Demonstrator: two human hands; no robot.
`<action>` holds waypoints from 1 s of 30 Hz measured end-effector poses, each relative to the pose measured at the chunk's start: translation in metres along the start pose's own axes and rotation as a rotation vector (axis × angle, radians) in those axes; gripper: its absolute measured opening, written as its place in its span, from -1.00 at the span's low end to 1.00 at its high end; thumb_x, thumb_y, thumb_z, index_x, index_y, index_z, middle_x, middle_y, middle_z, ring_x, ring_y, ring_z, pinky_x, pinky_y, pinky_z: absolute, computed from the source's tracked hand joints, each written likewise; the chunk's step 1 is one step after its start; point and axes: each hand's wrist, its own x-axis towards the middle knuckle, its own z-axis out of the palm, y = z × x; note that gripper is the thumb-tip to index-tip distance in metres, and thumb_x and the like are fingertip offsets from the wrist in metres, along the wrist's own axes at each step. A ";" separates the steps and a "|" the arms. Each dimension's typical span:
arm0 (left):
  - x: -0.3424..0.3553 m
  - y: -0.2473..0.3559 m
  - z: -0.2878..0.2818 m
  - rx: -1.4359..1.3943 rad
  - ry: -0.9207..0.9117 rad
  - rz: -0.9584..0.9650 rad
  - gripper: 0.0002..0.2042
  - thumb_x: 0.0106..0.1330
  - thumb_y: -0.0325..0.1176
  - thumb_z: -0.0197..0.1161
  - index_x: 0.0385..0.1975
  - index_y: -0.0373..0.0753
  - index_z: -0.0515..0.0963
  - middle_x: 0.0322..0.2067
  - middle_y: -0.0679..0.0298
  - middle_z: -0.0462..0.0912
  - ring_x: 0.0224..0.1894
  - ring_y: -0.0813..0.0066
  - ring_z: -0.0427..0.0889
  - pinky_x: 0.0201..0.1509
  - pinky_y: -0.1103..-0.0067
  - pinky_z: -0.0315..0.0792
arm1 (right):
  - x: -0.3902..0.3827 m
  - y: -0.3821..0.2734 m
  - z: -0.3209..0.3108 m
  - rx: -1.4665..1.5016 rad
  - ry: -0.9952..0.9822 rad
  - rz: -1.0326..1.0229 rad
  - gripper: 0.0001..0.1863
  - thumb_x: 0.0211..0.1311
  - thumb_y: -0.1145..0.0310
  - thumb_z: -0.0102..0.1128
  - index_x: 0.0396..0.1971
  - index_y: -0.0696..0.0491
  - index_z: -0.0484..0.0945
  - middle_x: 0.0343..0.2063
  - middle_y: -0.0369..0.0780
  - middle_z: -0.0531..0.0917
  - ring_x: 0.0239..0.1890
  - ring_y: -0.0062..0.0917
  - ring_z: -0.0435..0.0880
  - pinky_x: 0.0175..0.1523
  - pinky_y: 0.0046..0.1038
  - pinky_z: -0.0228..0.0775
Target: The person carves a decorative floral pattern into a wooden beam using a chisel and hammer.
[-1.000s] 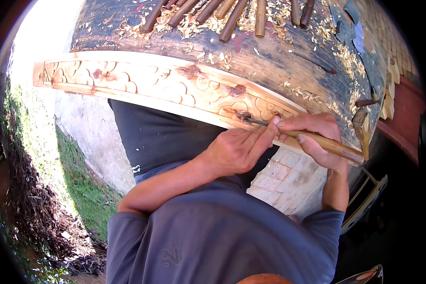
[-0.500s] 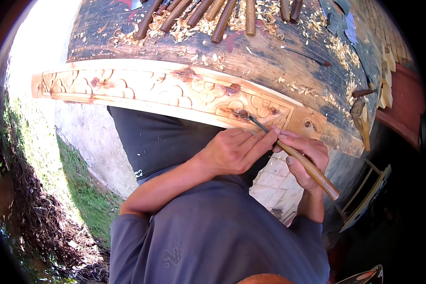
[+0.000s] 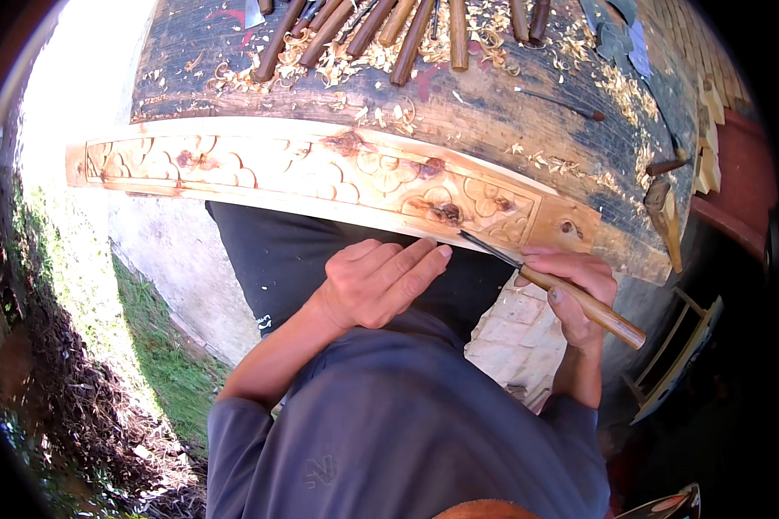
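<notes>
A long pale wooden board (image 3: 316, 169), carved with flower-like scallops and dark knots, lies along the bench's front edge. My left hand (image 3: 376, 281) is empty, its fingers extended and slightly bent beside the board's lower edge. My right hand (image 3: 580, 322) grips a carving chisel (image 3: 606, 316) by its wooden handle. The thin dark blade points up and left, its tip at the board's lower border, just below the dark knot in the carving.
The scuffed bench (image 3: 485, 121) carries several wooden-handled tools (image 3: 414, 43), curled shavings, a thin loose tool (image 3: 554, 102), a wooden mallet-like piece (image 3: 662, 221) and grey flat pieces (image 3: 614, 39) at right. Grass (image 3: 160, 346) and a pale slab (image 3: 173, 268) lie below left.
My left hand has let go of the chisel and moved left and down. My right hand still holds it, and the blade tip has come down from the knot toward the board's edge.
</notes>
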 end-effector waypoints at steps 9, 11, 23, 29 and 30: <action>-0.001 -0.083 -0.094 0.499 -0.090 -0.254 0.09 0.03 0.47 0.64 0.47 -0.23 0.60 0.48 0.06 0.64 0.46 -0.07 0.60 0.60 0.01 0.36 | -0.020 0.006 0.029 0.104 0.310 0.133 -0.59 0.59 0.31 0.25 0.21 0.29 0.76 -0.22 -0.05 0.93 -0.19 -0.44 0.90 -0.08 -0.46 0.68; 0.008 -0.092 -0.105 0.472 -0.185 -0.275 0.18 -0.02 0.55 0.60 0.50 -0.24 0.56 0.52 0.04 0.60 0.51 -0.11 0.55 0.67 -0.04 0.27 | -0.026 0.008 0.032 0.094 0.301 0.172 -0.58 0.60 0.33 0.23 0.22 0.32 0.75 -0.19 -0.02 0.92 -0.16 -0.40 0.91 0.00 -0.42 0.70; 0.010 -0.108 -0.096 0.476 -0.285 -0.225 0.40 -0.12 0.74 0.47 0.61 -0.30 0.42 0.46 -0.06 0.60 0.53 -0.25 0.50 0.71 -0.14 0.20 | -0.026 0.003 0.071 0.235 0.426 0.168 -0.57 0.62 0.36 0.24 0.27 0.37 0.70 -0.10 0.01 0.89 -0.02 -0.29 0.90 0.26 -0.24 0.70; 0.015 -0.104 -0.081 0.348 -0.186 -0.195 0.31 -0.04 0.67 0.49 0.58 -0.29 0.44 0.37 -0.06 0.63 0.45 -0.23 0.54 0.68 -0.13 0.27 | -0.023 0.000 0.084 0.141 0.330 0.096 -0.50 0.63 0.17 0.36 0.24 0.33 0.72 -0.13 -0.01 0.91 -0.03 -0.29 0.92 0.25 -0.25 0.72; 0.017 -0.101 -0.076 0.326 -0.171 -0.191 0.29 -0.03 0.66 0.50 0.58 -0.28 0.44 0.36 -0.06 0.64 0.43 -0.23 0.55 0.66 -0.13 0.30 | -0.021 0.000 0.084 0.122 0.284 0.068 -0.48 0.63 0.13 0.37 0.24 0.32 0.73 -0.14 -0.02 0.92 -0.04 -0.29 0.93 0.24 -0.24 0.72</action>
